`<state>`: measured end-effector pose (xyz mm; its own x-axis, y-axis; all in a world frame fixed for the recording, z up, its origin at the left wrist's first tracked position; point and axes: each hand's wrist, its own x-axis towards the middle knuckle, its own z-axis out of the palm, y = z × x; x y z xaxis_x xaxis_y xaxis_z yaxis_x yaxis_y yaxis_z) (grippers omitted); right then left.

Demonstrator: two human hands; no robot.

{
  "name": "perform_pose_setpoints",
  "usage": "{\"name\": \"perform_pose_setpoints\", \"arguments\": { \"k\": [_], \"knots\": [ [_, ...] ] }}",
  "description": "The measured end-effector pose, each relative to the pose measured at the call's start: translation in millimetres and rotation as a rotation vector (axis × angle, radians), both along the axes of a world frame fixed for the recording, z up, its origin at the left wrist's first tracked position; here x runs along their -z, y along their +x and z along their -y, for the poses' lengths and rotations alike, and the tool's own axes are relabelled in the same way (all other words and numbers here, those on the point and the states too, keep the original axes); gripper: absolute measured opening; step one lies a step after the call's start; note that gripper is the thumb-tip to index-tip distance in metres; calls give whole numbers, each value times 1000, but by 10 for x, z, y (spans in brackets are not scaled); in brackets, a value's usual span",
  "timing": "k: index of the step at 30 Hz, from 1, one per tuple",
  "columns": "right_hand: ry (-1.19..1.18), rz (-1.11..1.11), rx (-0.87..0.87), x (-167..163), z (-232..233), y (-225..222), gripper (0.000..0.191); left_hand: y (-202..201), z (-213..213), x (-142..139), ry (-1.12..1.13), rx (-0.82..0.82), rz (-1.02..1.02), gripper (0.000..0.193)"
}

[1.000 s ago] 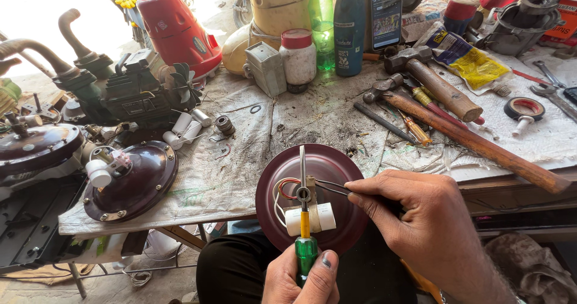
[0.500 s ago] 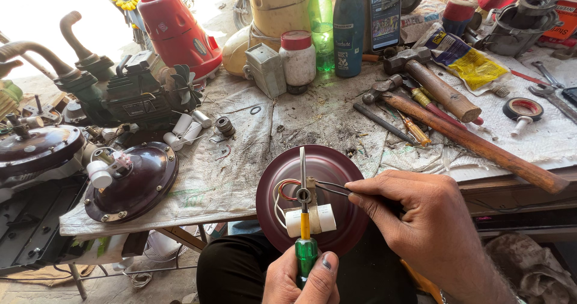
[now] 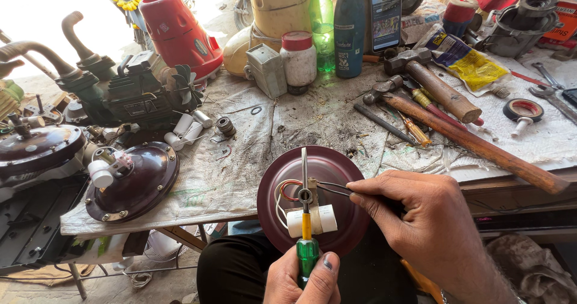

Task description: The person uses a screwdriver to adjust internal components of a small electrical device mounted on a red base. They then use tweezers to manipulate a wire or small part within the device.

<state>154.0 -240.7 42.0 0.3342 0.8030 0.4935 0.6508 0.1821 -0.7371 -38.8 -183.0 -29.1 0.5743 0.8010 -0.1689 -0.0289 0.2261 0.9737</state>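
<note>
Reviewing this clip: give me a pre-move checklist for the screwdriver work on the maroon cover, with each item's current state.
1. Left hand grips the green-handled screwdriver: ok.
2. Screwdriver tip seated in a screw: cannot tell.
3. Right hand holds pliers at the bracket: ok.
4. Maroon cover lies fully on the table: not ok, it overhangs the edge.
5. White capacitor and wires clear of the shaft: not ok, the shaft crosses the capacitor.
</note>
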Motion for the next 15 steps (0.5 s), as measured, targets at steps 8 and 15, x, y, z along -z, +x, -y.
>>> {"name": "perform_pose_setpoints", "arguments": {
  "k": [8,15],
  "knots": [
    [-25,12,12,-9,0,-6,20,7,9,-14,-18,-16,-10,46],
    [-19,14,8,-29,-10,-11,20,15,3,-29,-19,-13,-12,47]
  ]
}}
